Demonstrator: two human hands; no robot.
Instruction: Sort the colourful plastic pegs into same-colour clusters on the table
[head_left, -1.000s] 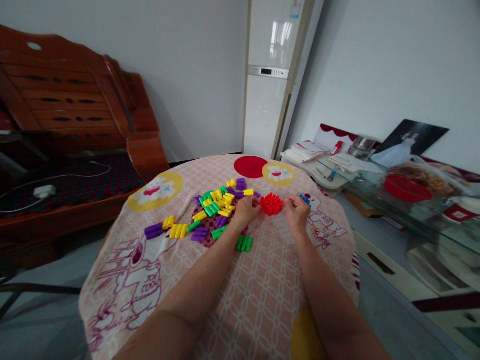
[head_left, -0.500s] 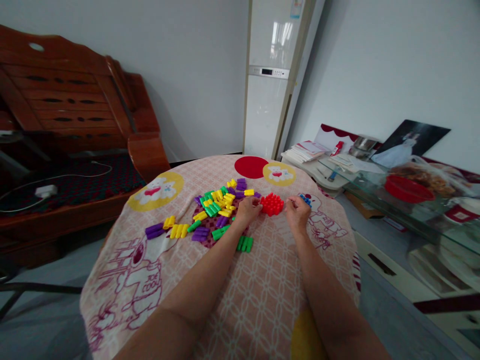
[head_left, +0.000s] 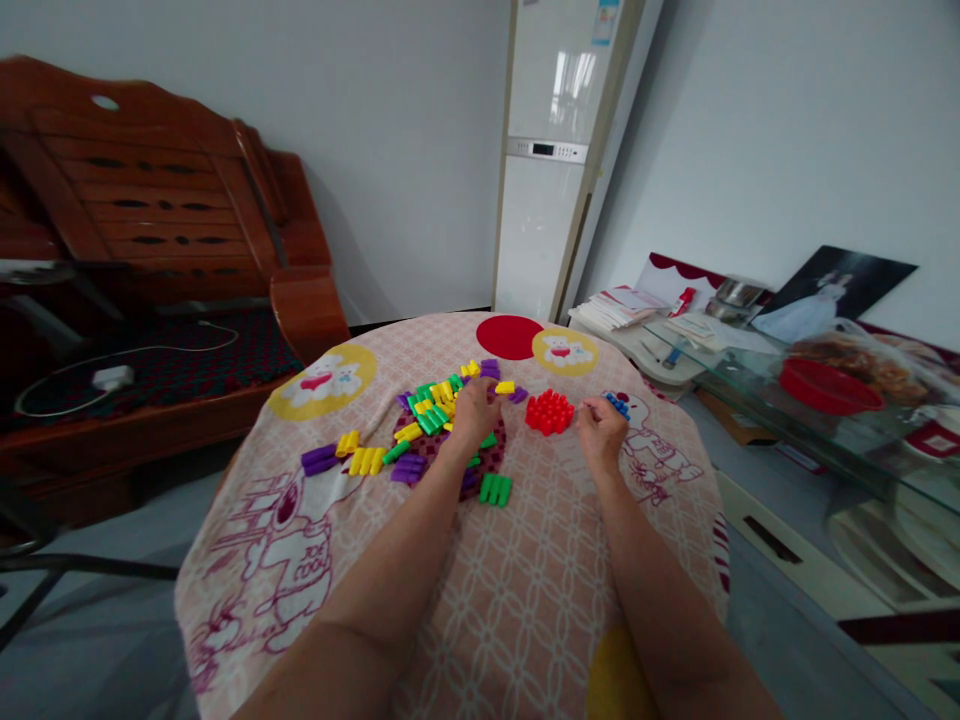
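Note:
My left hand point(head_left: 475, 415) reaches over the right side of a loose pile of yellow, green and purple plastic building blocks point(head_left: 429, 412); its thumb and fingers look slightly apart, with nothing visible between them. To its right lies a cluster of red knobbed blocks point(head_left: 550, 411). My right hand point(head_left: 602, 428) is beside that cluster, fingertips pinched together; whatever they hold is too small to make out. Blue knobbed blocks point(head_left: 617, 404) show just behind the right hand, partly hidden by it. A green block point(head_left: 496, 489) lies nearer to me.
A patterned cloth point(head_left: 525, 600) covers the round table. Yellow blocks point(head_left: 367, 460) and purple blocks point(head_left: 319, 459) lie at the left. A glass shelf point(head_left: 757, 385) with a red bowl point(head_left: 829, 385) stands at the right, a wooden bench point(head_left: 172, 230) at the left.
My left hand has moved left, away from the red blocks and over the pile. My right hand stays beside the red cluster, still pinched. The view has shifted slightly.

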